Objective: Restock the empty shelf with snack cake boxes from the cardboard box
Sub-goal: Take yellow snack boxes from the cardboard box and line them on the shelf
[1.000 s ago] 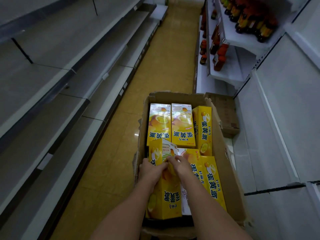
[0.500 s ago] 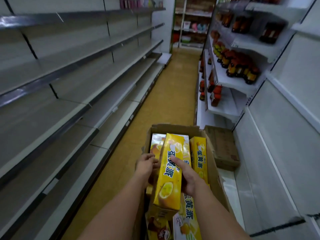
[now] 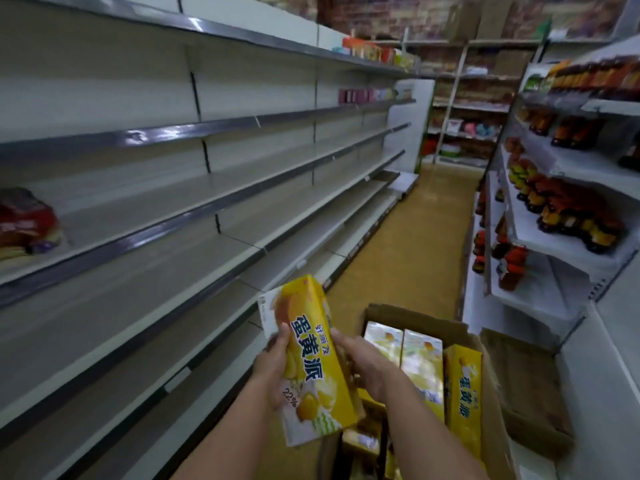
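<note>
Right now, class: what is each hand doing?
Left hand: grips the yellow snack cake box.
Right hand: grips the same box's other side.

A yellow-tiled aisle floor [image 3: 426, 237] runs up the frame between white gondola shelving [image 3: 194, 216], toward a brick back wall [image 3: 381, 12].

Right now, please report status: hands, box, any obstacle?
Left hand and right hand both grip one snack cake box, lifted above cardboard box. Left shelf bare, nothing blocking.

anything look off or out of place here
Mostly no. A lone red bag lies slumped on an otherwise bare left shelf. The carton has a bent, torn flap. The held box looks intact.
</note>
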